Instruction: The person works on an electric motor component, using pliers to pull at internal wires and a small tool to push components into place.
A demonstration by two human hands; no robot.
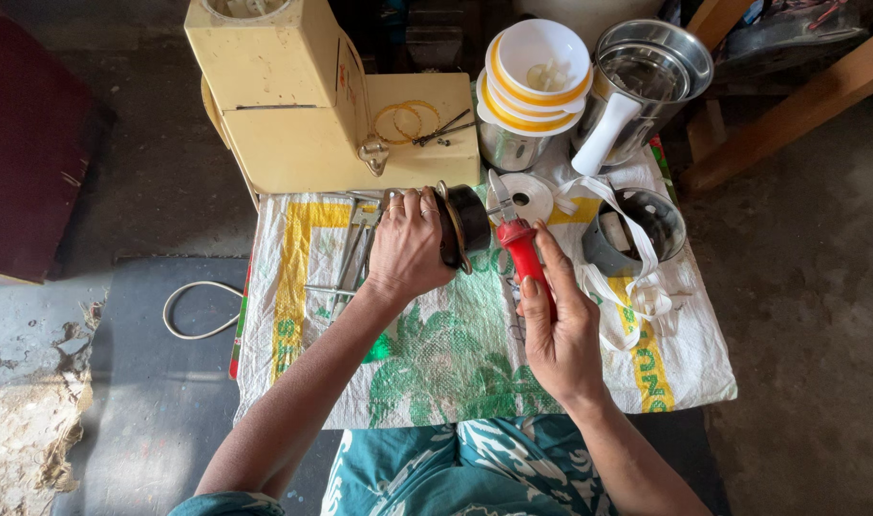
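Grey concrete floor surrounds a printed woven sack spread as the work surface; I view it from directly above. At centre, my left hand has its fingers wrapped narrow over a round black motor part with a brass-coloured ring, holding it on edge against the sack. My right hand, at 4 o'clock from the part, has its fingers closed round the red handles of the pliers; the metal nose points to 11 o'clock and sits just beside the part's rim. Whether the nose already bites on anything I cannot tell. To do this step well, I judge: keep the part pinned firmly with the left hand, bring the nose in square to the rim, squeeze gradually, and keep the left fingertips out of the nose's path. Count: one cream mixer base at 11 o'clock, with loose rings and small parts on its deck; three steel jars, namely one with a white handle at 1 o'clock, one under the stacked white lids at 12 o'clock, and one lying open at 3 o'clock; one white disc just past the pliers; one white strap at 3 o'clock; one white cable loop at 9 o'clock, off the sack.
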